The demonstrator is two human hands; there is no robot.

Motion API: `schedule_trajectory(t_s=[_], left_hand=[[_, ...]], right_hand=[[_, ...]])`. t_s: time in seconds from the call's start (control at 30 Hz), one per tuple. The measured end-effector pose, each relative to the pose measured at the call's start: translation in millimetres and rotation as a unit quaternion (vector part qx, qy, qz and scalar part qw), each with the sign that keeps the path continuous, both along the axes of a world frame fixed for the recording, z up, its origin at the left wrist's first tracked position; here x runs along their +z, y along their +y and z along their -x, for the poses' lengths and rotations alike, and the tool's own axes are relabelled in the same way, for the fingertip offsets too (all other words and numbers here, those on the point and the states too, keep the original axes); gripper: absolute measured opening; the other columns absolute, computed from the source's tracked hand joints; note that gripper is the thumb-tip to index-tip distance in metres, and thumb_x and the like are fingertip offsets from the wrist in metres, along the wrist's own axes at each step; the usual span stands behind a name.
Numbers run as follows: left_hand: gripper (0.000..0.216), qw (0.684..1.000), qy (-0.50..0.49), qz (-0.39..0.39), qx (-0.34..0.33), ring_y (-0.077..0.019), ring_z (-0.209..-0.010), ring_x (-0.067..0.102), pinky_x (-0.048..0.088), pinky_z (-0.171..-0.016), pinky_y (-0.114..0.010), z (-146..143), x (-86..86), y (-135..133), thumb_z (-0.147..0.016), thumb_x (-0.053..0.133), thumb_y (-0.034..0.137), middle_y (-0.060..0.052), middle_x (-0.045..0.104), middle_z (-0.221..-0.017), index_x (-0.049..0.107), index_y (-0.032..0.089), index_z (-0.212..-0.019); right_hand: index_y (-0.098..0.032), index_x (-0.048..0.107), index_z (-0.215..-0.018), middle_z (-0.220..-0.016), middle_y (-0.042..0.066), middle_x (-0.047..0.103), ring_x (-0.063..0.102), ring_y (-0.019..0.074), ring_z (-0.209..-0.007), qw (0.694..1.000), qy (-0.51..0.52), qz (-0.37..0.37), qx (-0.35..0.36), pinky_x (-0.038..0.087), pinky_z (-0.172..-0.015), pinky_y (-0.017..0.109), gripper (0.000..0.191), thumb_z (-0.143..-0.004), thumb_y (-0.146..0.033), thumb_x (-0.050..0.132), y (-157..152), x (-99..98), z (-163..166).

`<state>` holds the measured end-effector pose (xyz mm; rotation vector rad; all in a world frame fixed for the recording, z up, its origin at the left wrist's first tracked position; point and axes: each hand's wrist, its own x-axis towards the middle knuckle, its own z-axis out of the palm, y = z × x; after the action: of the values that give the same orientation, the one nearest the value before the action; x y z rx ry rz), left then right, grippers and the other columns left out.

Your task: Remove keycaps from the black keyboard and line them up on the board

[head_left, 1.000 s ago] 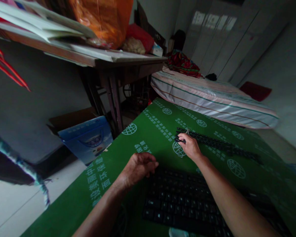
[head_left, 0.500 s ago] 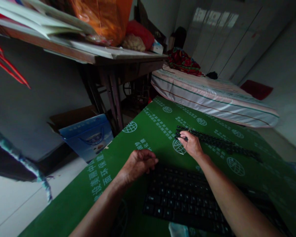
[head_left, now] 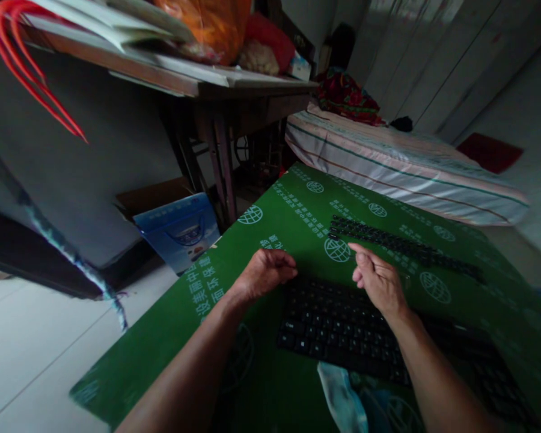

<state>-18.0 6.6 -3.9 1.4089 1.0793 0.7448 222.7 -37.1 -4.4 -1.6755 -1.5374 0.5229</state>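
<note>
A black keyboard [head_left: 342,328] lies on the green printed tabletop [head_left: 261,337], partly under my right forearm. At its far left corner is my left hand [head_left: 268,273], fingers curled inward; whether it grips the corner or something small is hidden. My right hand [head_left: 381,282] hovers over the keyboard's far edge, index finger reaching forward and the other fingers folded. Anything inside that hand is too small to make out. Beyond it, small black keycaps [head_left: 388,240] lie in long rows on the tabletop.
A light blue cloth [head_left: 342,394] lies at the keyboard's near edge. To the left stand a loaded wooden table [head_left: 184,87] and a blue paper bag [head_left: 180,231]. A bed [head_left: 406,162] is behind the tabletop. A twisted cord [head_left: 67,246] hangs at left.
My right hand has drawn back from the end of the keycap rows toward the keyboard. My left hand stays by the keyboard's corner. The whole view has shifted a little.
</note>
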Motion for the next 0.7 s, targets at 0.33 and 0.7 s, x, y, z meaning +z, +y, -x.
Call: schedule_trajectory(t_s=[0.33,0.7], left_hand=[[0.007,0.977,0.091,-0.166,-0.094,-0.0198,-0.092,0.059,0.044,-0.082,-0.030,1,9.1,-4,-0.061,0.069,0.015,-0.006,0.065,-0.098,0.067,0.015,-0.068],[0.026,0.935,0.184,-0.171,-0.250,-0.0280,-0.130,0.032,0.030,-0.100,-0.038,5,18.0,-11,-0.059,0.072,0.011,-0.004,0.040,-0.140,0.071,0.020,-0.083]], right_hand=[[-0.019,0.050,-0.075,-0.050,-0.004,0.055,0.051,0.0092,-0.042,0.981,0.166,0.087,0.042,0.044,-0.041,0.019,0.029,-0.073,-0.046,0.063,-52,21.8,36],[-0.016,0.059,-0.072,-0.049,-0.002,0.058,0.052,0.0083,-0.038,0.961,0.194,0.154,0.126,0.042,-0.039,0.018,0.034,-0.075,-0.050,0.059,-58,18.6,58]])
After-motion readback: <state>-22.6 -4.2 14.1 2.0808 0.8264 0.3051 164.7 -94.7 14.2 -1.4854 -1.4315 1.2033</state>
